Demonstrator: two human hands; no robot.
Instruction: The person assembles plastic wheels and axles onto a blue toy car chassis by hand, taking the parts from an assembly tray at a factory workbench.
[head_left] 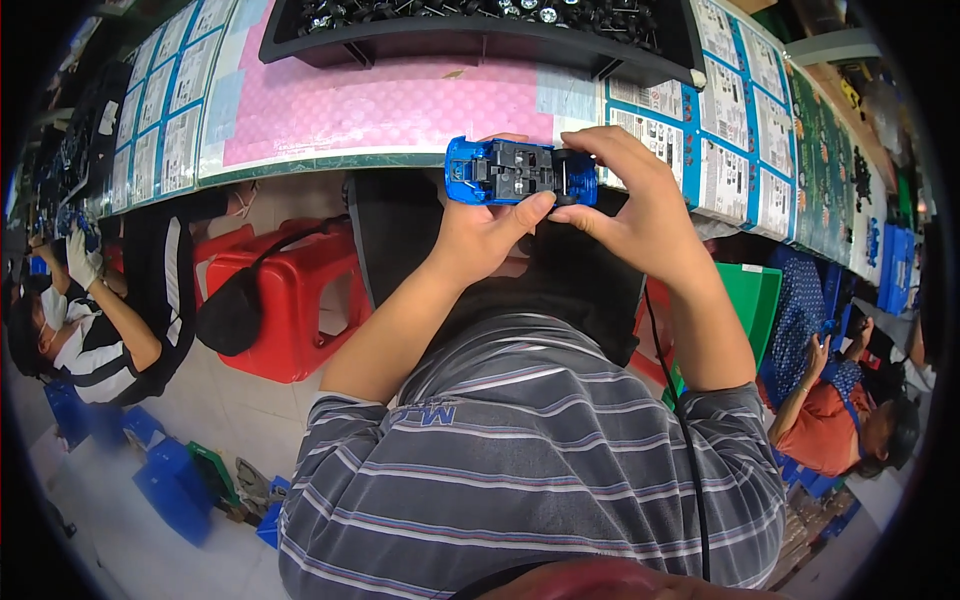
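**Blue toy car held belly-up in both hands at the bench edge**

Car (470, 172) sits crosswise at the near edge of the bench (330, 163), above the person's lap; body blue, underside with black chassis (515, 172) facing the camera; black wheels (563, 187) show near its right end.

Left hand (478, 238) is closed around the car from below, thumb laid along the near side of the chassis, pointing right; right hand (640, 195) is half open in a C around the right end, index finger at the far side, thumb at the near side by the wheels; fingertip contact on the right is hard to judge from this angle, so can't tell whether that hand grips or just steadies.

Bench: black tray (480, 46) beyond the hands, loaded with small black wheel parts (400, 12), a few with silvery faces; pink sheet (370, 105) under and left of it; printed panels (725, 120) with blue borders to the right.

Around: red stool (290, 315) left of the person, dark cloth-like item (230, 312) against it; green bin (750, 300) to the right; black cable (690, 460) down the striped shirt (520, 450); gloved co-worker (125, 340) far left, another co-worker (825, 430) far right; blue bins (175, 490) lower left.
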